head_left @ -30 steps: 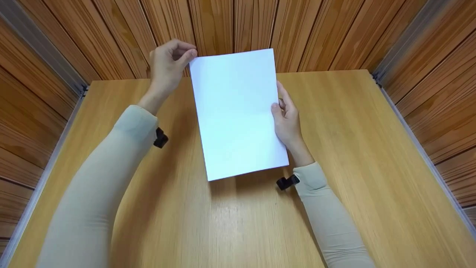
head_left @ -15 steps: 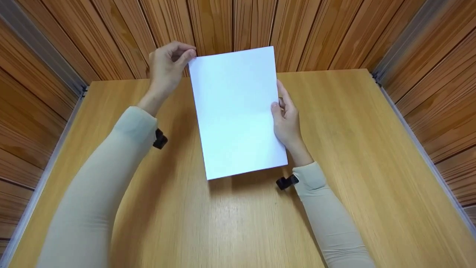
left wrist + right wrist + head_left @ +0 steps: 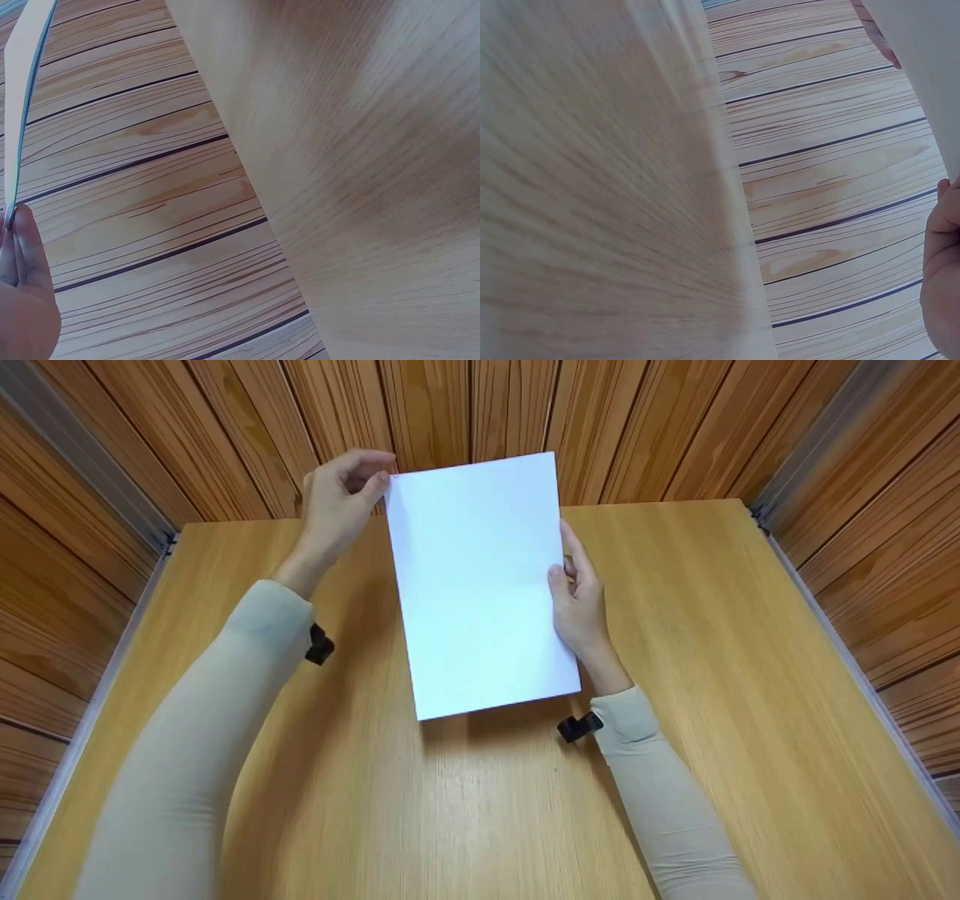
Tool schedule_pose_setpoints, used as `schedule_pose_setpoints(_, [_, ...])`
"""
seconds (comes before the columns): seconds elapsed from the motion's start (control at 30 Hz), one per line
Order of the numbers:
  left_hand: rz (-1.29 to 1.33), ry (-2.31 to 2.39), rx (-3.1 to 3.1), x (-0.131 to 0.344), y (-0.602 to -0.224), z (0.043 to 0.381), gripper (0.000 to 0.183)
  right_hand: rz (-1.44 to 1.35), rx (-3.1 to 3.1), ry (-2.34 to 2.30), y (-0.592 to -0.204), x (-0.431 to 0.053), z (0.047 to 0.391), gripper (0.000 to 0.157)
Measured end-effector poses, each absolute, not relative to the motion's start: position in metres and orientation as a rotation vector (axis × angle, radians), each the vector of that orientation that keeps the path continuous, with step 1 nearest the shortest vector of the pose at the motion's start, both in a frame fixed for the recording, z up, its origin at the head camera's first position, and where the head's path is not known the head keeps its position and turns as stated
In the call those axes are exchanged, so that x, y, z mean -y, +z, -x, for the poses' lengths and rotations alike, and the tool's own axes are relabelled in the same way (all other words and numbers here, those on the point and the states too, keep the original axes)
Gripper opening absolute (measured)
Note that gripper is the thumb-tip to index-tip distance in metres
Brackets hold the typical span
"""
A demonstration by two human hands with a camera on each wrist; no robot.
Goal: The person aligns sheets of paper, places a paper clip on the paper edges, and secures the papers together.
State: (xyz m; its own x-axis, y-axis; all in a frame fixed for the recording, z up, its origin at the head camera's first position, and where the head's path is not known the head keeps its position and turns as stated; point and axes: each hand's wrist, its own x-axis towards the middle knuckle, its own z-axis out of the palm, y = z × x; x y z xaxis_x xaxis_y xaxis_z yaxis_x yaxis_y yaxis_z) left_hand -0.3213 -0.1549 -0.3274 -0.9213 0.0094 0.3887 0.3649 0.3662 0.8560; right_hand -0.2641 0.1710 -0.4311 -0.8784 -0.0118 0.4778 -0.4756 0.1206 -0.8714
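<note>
A blank white sheet of paper (image 3: 480, 585) is held up over the table, tilted slightly, its shadow falling below it. My left hand (image 3: 337, 506) pinches its upper left corner between thumb and fingers. On the right edge, about halfway up, my right hand (image 3: 581, 611) grips it with the thumb in front and fingers partly hidden behind. The left wrist view catches the paper (image 3: 22, 105) nearly edge-on, rising from the left fingertips (image 3: 26, 225). In the right wrist view the paper (image 3: 930, 67) fills the upper right corner, above the right hand (image 3: 943, 277).
Beneath the hands lies a light wooden table (image 3: 465, 825). A wood-plank wall (image 3: 510, 412) stands behind it, with more plank panels (image 3: 892, 547) and grey metal rails at both sides. Small black cameras (image 3: 580, 727) sit at the cuffs.
The left thumb and wrist have shifted slightly downward at the corner. The sheet has moved up a little at its top right and bottom edge. The right hand is almost still.
</note>
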Motion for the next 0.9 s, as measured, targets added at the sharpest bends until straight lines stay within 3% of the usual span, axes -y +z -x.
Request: schedule_pose_setpoints(0.9, [0.282,-1.536,2.335,0.1518,-0.3268,0.3219,0.02,-0.464,2.073,1.785,-0.4351,-0.1735,0.266,0.058])
